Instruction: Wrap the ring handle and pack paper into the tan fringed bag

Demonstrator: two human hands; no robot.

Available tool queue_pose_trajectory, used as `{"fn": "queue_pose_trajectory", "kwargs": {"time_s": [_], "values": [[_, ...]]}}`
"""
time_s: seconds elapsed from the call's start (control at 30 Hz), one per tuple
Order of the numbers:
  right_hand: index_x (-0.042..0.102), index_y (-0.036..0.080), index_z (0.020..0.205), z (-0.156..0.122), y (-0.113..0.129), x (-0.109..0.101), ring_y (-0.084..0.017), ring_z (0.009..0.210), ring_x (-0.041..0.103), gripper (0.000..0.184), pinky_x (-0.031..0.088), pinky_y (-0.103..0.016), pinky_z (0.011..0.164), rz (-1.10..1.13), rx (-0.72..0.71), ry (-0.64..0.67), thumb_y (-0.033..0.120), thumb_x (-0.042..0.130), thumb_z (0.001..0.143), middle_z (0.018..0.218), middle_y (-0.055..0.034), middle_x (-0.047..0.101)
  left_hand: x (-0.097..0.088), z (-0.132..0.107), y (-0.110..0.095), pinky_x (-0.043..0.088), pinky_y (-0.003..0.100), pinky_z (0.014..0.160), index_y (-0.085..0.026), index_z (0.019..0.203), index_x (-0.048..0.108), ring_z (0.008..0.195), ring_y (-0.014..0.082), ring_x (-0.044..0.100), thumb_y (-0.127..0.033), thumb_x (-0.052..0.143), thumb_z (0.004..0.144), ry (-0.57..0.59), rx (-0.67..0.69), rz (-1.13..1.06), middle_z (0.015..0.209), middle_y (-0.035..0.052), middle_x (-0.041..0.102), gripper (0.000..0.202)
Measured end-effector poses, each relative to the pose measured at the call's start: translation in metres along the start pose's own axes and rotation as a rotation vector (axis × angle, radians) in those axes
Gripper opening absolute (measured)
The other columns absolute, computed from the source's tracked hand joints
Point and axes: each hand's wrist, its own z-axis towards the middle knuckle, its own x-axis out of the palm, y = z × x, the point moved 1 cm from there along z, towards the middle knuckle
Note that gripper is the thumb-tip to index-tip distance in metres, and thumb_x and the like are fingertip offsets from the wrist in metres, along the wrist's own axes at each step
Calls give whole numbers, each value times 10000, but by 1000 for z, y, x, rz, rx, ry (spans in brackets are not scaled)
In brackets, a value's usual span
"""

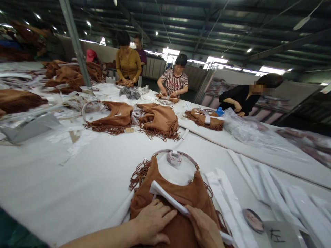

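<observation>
- the brown bag lay on the white table, directly before the person; its surface looked soft and matt, like suede, and thin fringes hung at its two sides.
- its one handle made a round arch, and one pale coiled roll sat inside this arch.
- one folded white strip, smooth and flat, lay slantwise across the bag.
- the left hand rested palm down on the bag, just beside the strip, with fingers a little spread and gripping nothing.
- the right hand touched the strip; whether it pinched it, i could not tell.
- these two hands covered part of the bag's lower body.
- to the right lay several loose strips, one round item with dark rim, and one grey sheet with handwriting.
- farther, two fringed bags lay side by side; another banded bag was near crumpled clear plastic.
- at the left, one grey pole partly hid a heap of brown goods.
- three co-workers, in mustard top, striped shirt and black top, were beyond.
</observation>
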Motion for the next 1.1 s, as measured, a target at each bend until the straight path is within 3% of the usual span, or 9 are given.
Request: {"fn": "queue_pose_trajectory", "kwargs": {"time_s": [0.1,0.23,0.37,0.53,0.63,0.7,0.83,0.93,1.1], "values": [[578,223,1148,3,-9,-7,-207,894,661,305,564,-327,767,149,85,22,297,385,923,999,-62,699,12,-1,-12,415,395,817,-187,1306,353,868,231,539,-560,613,732,-100,-139,83,1009,69,609,733],[626,221,1108,14,-3,-26,-223,997,638,339,525,-335,886,448,237,63,402,426,902,1068,-81,689,23,-2,-32,362,309,601,-180,1078,513,634,163,501,-278,519,843,-420,-68,290,727,6,579,255],[672,227,1006,30,21,-42,-232,977,635,324,499,-316,884,636,262,251,433,453,882,1016,-70,702,25,-3,-41,306,311,554,-176,1001,546,563,149,459,-156,410,859,-595,-42,374,635,-3,524,198],[662,215,847,42,41,-41,-174,739,617,290,476,-238,682,720,169,515,379,430,902,810,-13,695,17,-4,-40,337,312,604,-189,1033,540,619,146,485,-208,431,882,-517,-9,354,717,0,555,187],[662,205,812,43,42,-38,-171,758,611,312,462,-239,710,729,140,579,390,429,904,802,-8,692,12,-1,-36,380,354,759,-215,1037,525,872,195,536,-310,469,890,-405,-49,306,996,43,596,183],[672,214,844,40,37,-40,-181,801,617,333,460,-258,754,720,138,600,397,402,914,846,-12,700,12,3,-32,384,374,786,-225,1002,518,911,212,529,-356,487,883,-273,-108,228,1021,35,593,179],[616,267,1100,16,14,-52,-220,979,602,336,430,-327,871,514,316,501,381,351,929,1075,-45,671,15,10,-25,389,344,699,-233,926,507,793,197,525,-303,462,897,-45,-237,75,881,-1,597,89],[628,272,1076,-10,1,-54,-222,920,600,318,442,-337,817,361,389,454,326,356,920,961,-58,661,16,12,-24,389,352,721,-230,915,510,818,202,526,-262,411,916,-9,-281,42,912,7,600,105],[651,232,1045,-35,3,-32,-211,858,562,340,443,-341,785,344,432,300,254,340,910,861,-73,613,17,14,-24,388,364,773,-214,984,513,920,209,511,-237,425,908,-25,-278,81,1166,41,547,118]]}}
